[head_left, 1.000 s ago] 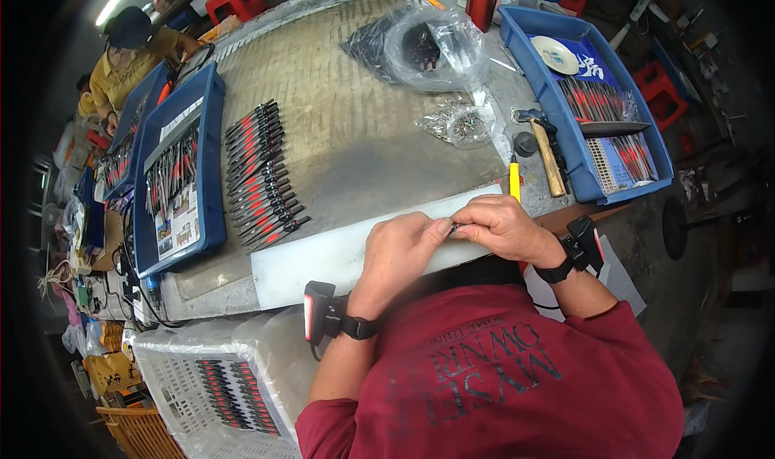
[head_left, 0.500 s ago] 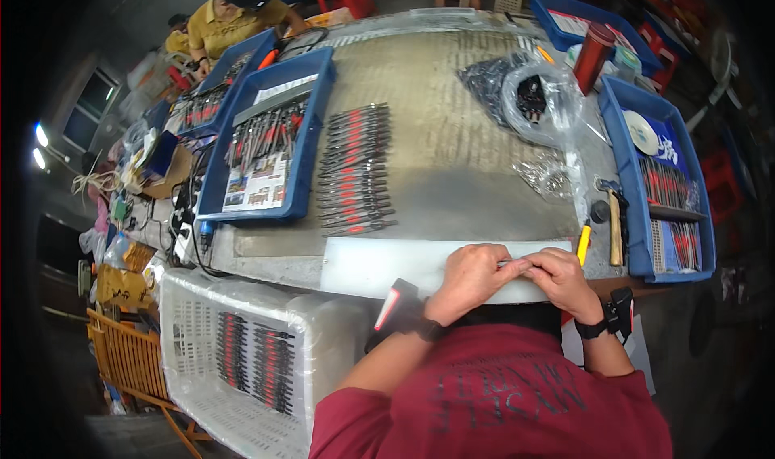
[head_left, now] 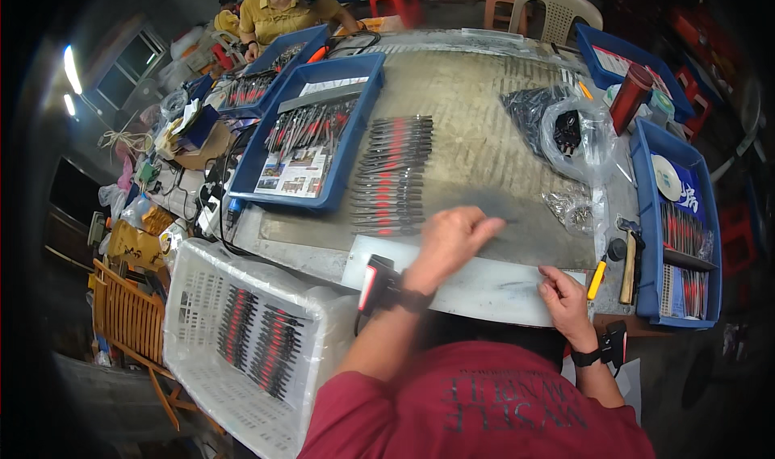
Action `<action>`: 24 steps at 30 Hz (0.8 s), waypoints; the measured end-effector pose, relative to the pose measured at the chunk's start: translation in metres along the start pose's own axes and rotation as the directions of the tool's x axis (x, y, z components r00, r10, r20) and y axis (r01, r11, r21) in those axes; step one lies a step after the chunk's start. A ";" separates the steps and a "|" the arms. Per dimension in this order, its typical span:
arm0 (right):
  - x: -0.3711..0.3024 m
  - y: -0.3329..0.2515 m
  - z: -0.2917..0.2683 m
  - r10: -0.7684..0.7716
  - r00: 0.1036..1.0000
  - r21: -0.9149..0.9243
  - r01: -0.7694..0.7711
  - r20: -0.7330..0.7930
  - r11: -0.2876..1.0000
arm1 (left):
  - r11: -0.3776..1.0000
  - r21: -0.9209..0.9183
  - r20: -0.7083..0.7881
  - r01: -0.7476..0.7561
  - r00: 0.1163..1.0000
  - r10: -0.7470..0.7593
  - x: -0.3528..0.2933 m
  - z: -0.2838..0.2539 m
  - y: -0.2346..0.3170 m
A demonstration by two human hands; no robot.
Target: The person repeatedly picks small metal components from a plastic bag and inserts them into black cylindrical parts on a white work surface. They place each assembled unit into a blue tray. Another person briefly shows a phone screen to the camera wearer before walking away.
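Observation:
My left hand (head_left: pixel 454 243) is raised over the far edge of a white board (head_left: pixel 492 288). Its fingers are closed, and a thin dark blur lies by the thumb; I cannot make out what it is. My right hand (head_left: pixel 567 304) rests at the board's right end, fingers loosely bent, thumb and forefinger apart, with nothing visible between them. Beyond the board, to the left, slim black-and-red pen-like tools (head_left: pixel 394 176) lie side by side in a column on the worn table mat (head_left: pixel 476 96).
Left stands a blue tray (head_left: pixel 367 108) of similar tools. A plastic-lined white crate (head_left: pixel 182 330) holds two more rows. At right are a hammer (head_left: pixel 628 269), a yellow-handled tool (head_left: pixel 597 280), bagged parts (head_left: pixel 573 132) and another blue tray (head_left: pixel 646 209). Someone in yellow (head_left: pixel 278 19) sits far left.
Both hands were together over the board, pinching a slim thing. Now they are apart: the left has moved forward and left, the right has dropped slightly. The view has shifted too.

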State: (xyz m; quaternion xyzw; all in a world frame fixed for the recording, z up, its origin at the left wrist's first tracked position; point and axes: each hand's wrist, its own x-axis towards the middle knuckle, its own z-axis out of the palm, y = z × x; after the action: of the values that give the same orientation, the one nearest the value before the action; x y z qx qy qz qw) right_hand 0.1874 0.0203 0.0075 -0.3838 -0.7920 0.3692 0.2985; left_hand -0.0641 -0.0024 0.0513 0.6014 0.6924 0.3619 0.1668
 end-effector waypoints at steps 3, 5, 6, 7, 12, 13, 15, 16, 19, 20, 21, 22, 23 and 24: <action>-0.001 0.001 0.002 -0.029 1.000 -0.004 0.029 -0.012 1.000 | 0.987 0.159 -0.151 0.026 0.988 -0.002 0.014 -0.020 -0.024; -0.001 0.001 0.001 -0.038 0.999 -0.002 0.038 -0.010 0.999 | 0.987 0.158 -0.241 0.040 0.970 -0.001 0.020 -0.029 -0.041; -0.001 0.001 0.001 -0.040 0.999 0.000 0.040 -0.009 0.999 | 0.982 0.183 -0.285 0.038 0.958 0.016 0.022 -0.033 -0.050; -0.001 0.001 0.001 -0.028 1.000 0.015 0.028 -0.007 0.999 | 0.972 0.234 -0.320 0.031 0.946 0.047 0.026 -0.036 -0.059; -0.001 0.003 0.001 -0.061 0.998 0.019 0.061 -0.014 0.998 | 0.908 0.417 -0.383 0.042 0.914 0.134 0.040 -0.050 -0.096; 0.000 0.004 0.001 -0.038 0.999 0.031 0.039 -0.004 0.999 | 0.879 0.473 -0.375 0.051 0.915 0.149 0.041 -0.050 -0.101; 0.000 0.003 0.000 -0.069 0.997 0.030 0.070 -0.018 0.997 | 0.853 0.522 -0.382 -0.005 0.892 0.239 0.044 -0.051 -0.111; 0.000 0.003 0.000 -0.061 0.998 0.042 0.062 -0.018 0.997 | 0.841 0.540 -0.379 -0.024 0.886 0.268 0.045 -0.051 -0.114; 0.000 0.003 0.000 -0.055 0.998 0.050 0.056 -0.016 0.997 | 0.829 0.556 -0.369 -0.067 0.874 0.318 0.047 -0.049 -0.123; 0.000 0.003 0.000 -0.068 0.997 0.052 0.069 -0.022 0.996 | 0.827 0.555 -0.366 -0.090 0.866 0.340 0.047 -0.048 -0.124; 0.000 0.004 0.000 -0.066 0.998 0.061 0.067 -0.022 0.996 | 0.827 0.555 -0.364 -0.090 0.868 0.339 0.048 -0.048 -0.126; 0.000 0.004 0.000 -0.051 0.999 0.077 0.052 -0.019 0.996 | 0.828 0.553 -0.364 -0.096 0.866 0.344 0.048 -0.047 -0.127; 0.000 0.004 0.000 -0.062 0.998 0.069 0.064 -0.023 0.996 | 0.828 0.550 -0.370 -0.111 0.856 0.360 0.049 -0.046 -0.128; 0.001 0.005 0.000 -0.061 0.998 0.068 0.062 -0.022 0.996 | 0.826 0.553 -0.357 -0.105 0.866 0.349 0.050 -0.046 -0.129</action>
State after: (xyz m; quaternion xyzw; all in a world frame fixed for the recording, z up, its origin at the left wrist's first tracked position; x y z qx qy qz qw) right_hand 0.1887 0.0226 0.0038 -0.3525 -0.7872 0.3829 0.3308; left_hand -0.1977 0.0293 0.0020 0.6051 0.7041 0.3077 -0.2083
